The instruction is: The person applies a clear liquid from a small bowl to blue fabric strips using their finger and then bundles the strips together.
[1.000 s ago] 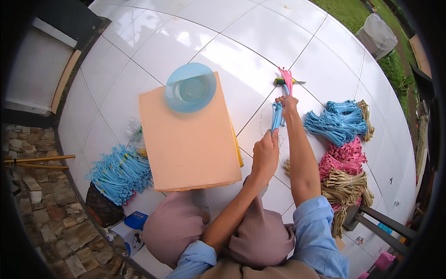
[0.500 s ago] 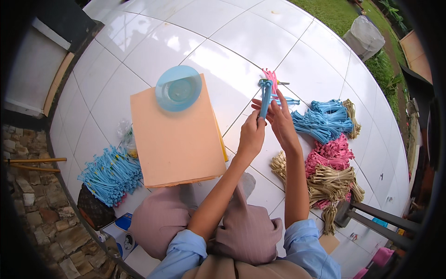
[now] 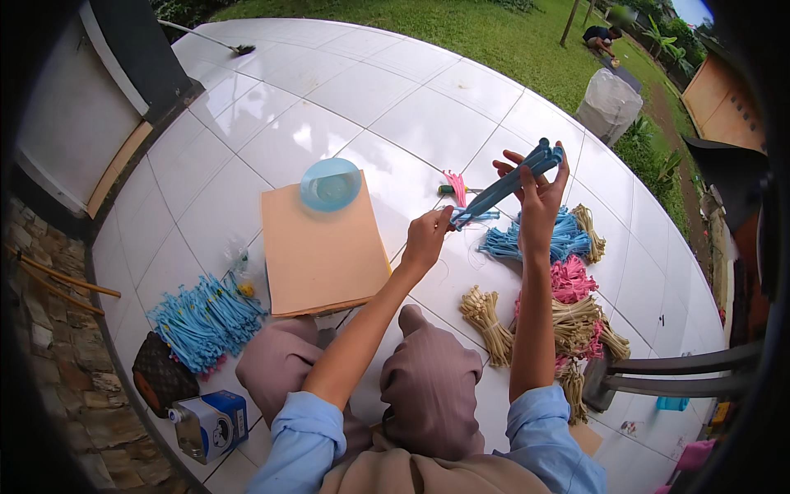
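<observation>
Several long blue rubbery strips with knobbed ends (image 3: 500, 194) stretch slantwise between my hands, above the tiled floor. My left hand (image 3: 425, 239) pinches their lower end. Higher up and to the right, my right hand (image 3: 539, 198) has its fingers around the strips near the knobbed ends. Below them on the floor lie a small pink bunch of strips (image 3: 455, 188) and a tool with a dark green handle (image 3: 446, 190). A few loose blue strips (image 3: 484, 215) lie close by, partly hidden by the held ones.
Right: blue bundles (image 3: 576, 235), pink bundles (image 3: 572, 280) and beige bundles (image 3: 487, 325), beside a dark chair leg (image 3: 683, 362). Left: a peach board (image 3: 321, 263) carrying a blue bowl (image 3: 329, 198), a blue pile (image 3: 206, 321) and a tin (image 3: 211, 424). Far off, a person (image 3: 602, 39) crouches on grass.
My right hand has moved up and right and now grips the knobbed ends. The strips have swung from near upright to a slant, and the view has tilted up.
</observation>
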The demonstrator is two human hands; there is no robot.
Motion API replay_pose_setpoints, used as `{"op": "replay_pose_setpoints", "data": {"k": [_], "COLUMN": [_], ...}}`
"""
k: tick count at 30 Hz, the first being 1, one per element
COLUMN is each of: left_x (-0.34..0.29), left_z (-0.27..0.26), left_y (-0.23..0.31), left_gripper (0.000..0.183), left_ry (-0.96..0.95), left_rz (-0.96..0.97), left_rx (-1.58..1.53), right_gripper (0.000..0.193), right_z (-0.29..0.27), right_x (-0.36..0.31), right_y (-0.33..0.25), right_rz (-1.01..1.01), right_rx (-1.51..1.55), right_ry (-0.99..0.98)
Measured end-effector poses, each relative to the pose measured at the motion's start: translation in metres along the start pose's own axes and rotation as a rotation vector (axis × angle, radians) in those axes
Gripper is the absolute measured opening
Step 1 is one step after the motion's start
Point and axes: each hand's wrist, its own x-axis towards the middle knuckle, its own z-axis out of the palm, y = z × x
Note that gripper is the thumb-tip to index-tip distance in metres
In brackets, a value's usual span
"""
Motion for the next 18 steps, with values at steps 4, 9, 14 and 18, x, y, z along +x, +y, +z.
{"op": "replay_pose_setpoints", "data": {"k": [4, 9, 14, 18], "left_x": [-0.008, -0.03, -0.078, -0.102], "left_z": [-0.045, -0.108, -0.154, -0.178], "left_y": [-0.007, 0.063, 0.113, 0.104], "left_gripper": [0.039, 0.045, 0.044, 0.03], "left_ry": [-0.437, -0.234, -0.207, 0.123], "left_rz": [-0.007, -0.128, 0.261, 0.328], "left_rx": [0.582, 0.011, -0.222, 0.074], "right_gripper": [0.05, 0.059, 0.06, 0.056], "right_z": [0.016, 0.047, 0.103, 0.146], "right_x": [0.001, -0.015, -0.04, -0.064], "right_y": [-0.056, -0.098, -0.093, -0.061], "right_rz": [-0.095, -0.061, 0.012, 0.04], "right_rx": [0.093, 0.076, 0.192, 0.095], "right_ry": [-0.012, -0.169, -0.353, -0.304]}}
